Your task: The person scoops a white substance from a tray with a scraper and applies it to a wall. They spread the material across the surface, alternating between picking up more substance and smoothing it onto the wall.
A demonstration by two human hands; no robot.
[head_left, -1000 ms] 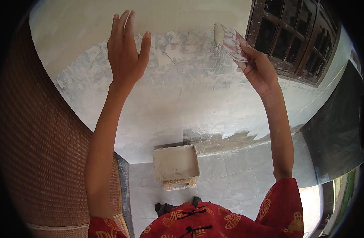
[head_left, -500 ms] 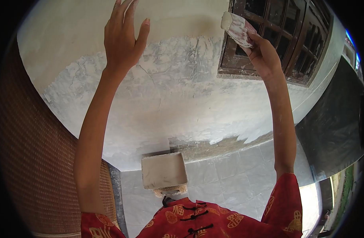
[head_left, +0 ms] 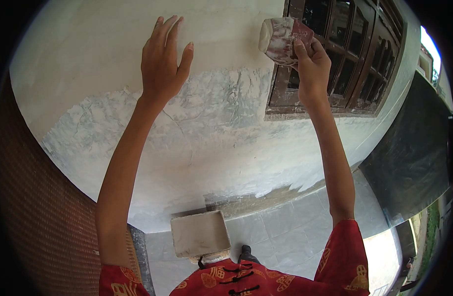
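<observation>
My right hand (head_left: 315, 74) grips a reddish putty spreader (head_left: 301, 33), thumb on its near face. The spreader is smeared with white putty, and a thick pale lump (head_left: 266, 35) sits along its left edge. It is held up beside the window frame, overlapping the cream part of the wall (head_left: 226, 29) in this view. My left hand (head_left: 162, 69) is raised in front of the wall at the left, fingers stretched out and thumb apart, holding nothing. Below both hands runs a rough grey-white patch (head_left: 211, 98) with cracks.
A brown wooden window (head_left: 342, 54) with small panes is at upper right. A shallow putty-coated tray (head_left: 199, 234) stands low near my body, above grey floor tiles (head_left: 285, 232). Woven matting (head_left: 49, 212) lines the left side; a dark sheet (head_left: 414, 153) hangs at the right.
My right hand has moved left and slightly down, turning the spreader so its loaded edge faces left. My left hand sits slightly lower and further right, still open. The whole view has shifted slightly.
</observation>
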